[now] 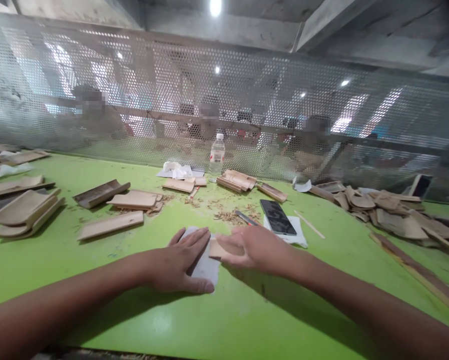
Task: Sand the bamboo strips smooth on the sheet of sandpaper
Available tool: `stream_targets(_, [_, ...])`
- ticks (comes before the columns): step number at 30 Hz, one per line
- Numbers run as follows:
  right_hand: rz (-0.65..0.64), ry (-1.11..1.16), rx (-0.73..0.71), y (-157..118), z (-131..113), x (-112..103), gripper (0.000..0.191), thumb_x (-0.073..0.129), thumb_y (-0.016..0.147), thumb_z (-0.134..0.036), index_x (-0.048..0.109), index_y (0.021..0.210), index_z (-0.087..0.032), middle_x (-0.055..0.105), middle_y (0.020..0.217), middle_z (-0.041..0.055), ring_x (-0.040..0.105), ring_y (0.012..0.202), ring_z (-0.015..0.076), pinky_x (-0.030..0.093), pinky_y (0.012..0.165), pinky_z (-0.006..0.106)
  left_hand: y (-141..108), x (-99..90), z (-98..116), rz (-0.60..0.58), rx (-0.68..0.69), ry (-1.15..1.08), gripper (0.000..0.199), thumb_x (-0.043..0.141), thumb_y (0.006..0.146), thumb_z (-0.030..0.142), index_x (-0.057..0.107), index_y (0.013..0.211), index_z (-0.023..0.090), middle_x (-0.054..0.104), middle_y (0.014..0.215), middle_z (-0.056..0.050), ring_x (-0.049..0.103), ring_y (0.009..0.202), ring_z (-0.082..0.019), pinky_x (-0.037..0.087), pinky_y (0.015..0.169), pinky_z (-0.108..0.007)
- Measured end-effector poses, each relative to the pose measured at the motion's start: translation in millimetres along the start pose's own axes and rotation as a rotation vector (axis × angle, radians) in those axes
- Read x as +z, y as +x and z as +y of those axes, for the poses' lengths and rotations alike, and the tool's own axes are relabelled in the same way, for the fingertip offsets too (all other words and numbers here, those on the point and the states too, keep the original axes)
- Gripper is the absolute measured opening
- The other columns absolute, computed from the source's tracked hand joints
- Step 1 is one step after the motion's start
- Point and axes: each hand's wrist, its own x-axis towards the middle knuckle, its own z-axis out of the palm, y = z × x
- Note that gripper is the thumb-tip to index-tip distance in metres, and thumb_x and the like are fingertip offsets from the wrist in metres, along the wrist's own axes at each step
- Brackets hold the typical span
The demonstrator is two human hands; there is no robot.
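While a white sheet [206,271] is pressed onto the green table [152,320] by the spread left hand [181,261], a wood piece [215,248] is held at the sheet's edge by the narrowed right hand [255,248]; shavings [230,216] are scattered beyond, and the piece is judged unfinished.

Woodworking workshop — long green worktop [164,325] strewn with curved wooden pieces [111,226] and pale shavings [228,216], slim knife-like tool [247,218] lying beside shavings. Heap of wooden offcuts [397,220] piles up at right. Perforated metal screen [152,65] rises along far edge, blurred figures [92,117] visible through it. Overhead — bare concrete beams [335,22], bright lamp [215,7].
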Motion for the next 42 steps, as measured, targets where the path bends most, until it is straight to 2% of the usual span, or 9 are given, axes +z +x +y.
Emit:
stream_targets(4, [-0.086, 0.162, -0.157, -0.5, -1.0, 0.3, 0.045, 0.053, 0.096, -0.06, 0.073, 0.093, -0.02, 0.05, 0.065, -0.0024, 0.041, 0.057, 0.0119, 0.024, 0.056, 0.027, -0.5, -1.2, 0.4, -0.029, -0.008, 0.001, 0.117, 0.044, 0.09, 0.087, -0.002, 0.165, 0.009, -0.007, 0.167, -0.016, -0.006, 0.154, -0.04, 0.007, 0.125, -0.054])
stream_targets(8, [-0.009, 0.071, 0.032, -0.6, -0.4, 1.6, 0.05, 0.043, 0.1, -0.061, 0.066, 0.086, -0.019, 0.039, 0.058, -0.0033, 0.034, 0.052, 0.0121, 0.018, 0.055, 0.031, -0.5, -0.9, 0.7, -0.03, -0.019, 0.007, 0.117, 0.048, 0.092, 0.083, -0.002, 0.165, 0.006, -0.008, 0.168, -0.016, -0.008, 0.154, -0.04, 0.007, 0.125, -0.053])
stream_targets(12, [-0.112, 0.221, -0.127, 0.2, 0.9, -0.1, 0.05, 0.036, 0.105, -0.056, 0.063, 0.083, -0.019, 0.041, 0.061, -0.0031, 0.037, 0.055, 0.0114, 0.021, 0.056, 0.029, -0.5, -0.3, 0.5, -0.036, 0.001, 0.011, 0.115, 0.047, 0.093, 0.082, -0.001, 0.165, 0.007, -0.009, 0.168, -0.015, -0.009, 0.154, -0.038, 0.005, 0.125, -0.053])
stream_targets(17, [-0.068, 0.256, -0.005, 2.5, 4.9, -0.9, 0.057, 0.037, 0.105, -0.057, 0.053, 0.067, -0.018, 0.035, 0.056, -0.0043, 0.029, 0.051, 0.0102, 0.018, 0.054, 0.03, -0.5, -0.7, 0.0, -0.036, -0.012, 0.005, 0.116, 0.046, 0.091, 0.084, -0.001, 0.165, 0.008, -0.007, 0.168, -0.015, -0.007, 0.154, -0.04, 0.008, 0.125, -0.054])
stream_targets(22, [-0.146, 0.378, -0.074, 2.2, 6.9, 0.0, 0.061, 0.039, 0.102, -0.064, 0.062, 0.069, -0.017, 0.038, 0.057, -0.0044, 0.03, 0.049, 0.0096, 0.019, 0.052, 0.028, -0.1, -0.1, -0.8, -0.031, 0.004, -0.001, 0.116, 0.043, 0.091, 0.086, -0.002, 0.166, 0.009, -0.009, 0.167, -0.015, -0.008, 0.154, -0.039, 0.004, 0.125, -0.052])
stream_targets(29, [-0.143, 0.413, -0.113, 1.4, 6.2, 0.0, 0.049, 0.048, 0.1, -0.059, 0.079, 0.101, -0.022, 0.059, 0.067, -0.0012, 0.04, 0.054, 0.0107, 0.025, 0.053, 0.028, 0.1, -0.2, -0.5, -0.042, 0.015, 0.005, 0.116, 0.045, 0.092, 0.084, -0.001, 0.165, 0.007, -0.008, 0.168, -0.016, -0.009, 0.155, -0.037, 0.003, 0.125, -0.053])
stream_targets(34, [-0.043, 0.296, 0.006, 0.9, 2.4, -1.3, 0.06, 0.04, 0.101, -0.063, 0.057, 0.065, -0.018, 0.036, 0.053, -0.0044, 0.03, 0.048, 0.0097, 0.018, 0.051, 0.03, 1.5, 1.7, -1.8, -0.028, 0.006, -0.01, 0.116, 0.047, 0.091, 0.084, 0.0, 0.166, 0.008, -0.008, 0.168, -0.015, -0.01, 0.154, -0.039, 0.004, 0.125, -0.054])
stream_targets(38, [-0.156, 0.379, 0.016, 1.6, 2.2, -3.7, 0.065, 0.036, 0.099, -0.072, 0.044, 0.061, -0.019, 0.031, 0.055, -0.005, 0.029, 0.048, 0.0098, 0.019, 0.05, 0.03, 1.5, 2.0, -1.6, -0.028, 0.022, 0.008, 0.113, 0.048, 0.093, 0.081, 0.002, 0.166, 0.008, -0.008, 0.168, -0.016, -0.008, 0.155, -0.037, 0.002, 0.125, -0.054])
stream_targets(42, [-0.053, 0.283, 0.097, 2.4, 4.5, -3.3, 0.063, 0.036, 0.101, -0.068, 0.039, 0.06, -0.02, 0.029, 0.054, -0.0048, 0.027, 0.048, 0.01, 0.017, 0.052, 0.031, 0.0, 0.7, -0.6, -0.019, 0.003, -0.01, 0.113, 0.047, 0.092, 0.082, 0.004, 0.166, 0.008, -0.007, 0.168, -0.015, -0.007, 0.155, -0.04, 0.007, 0.124, -0.056])
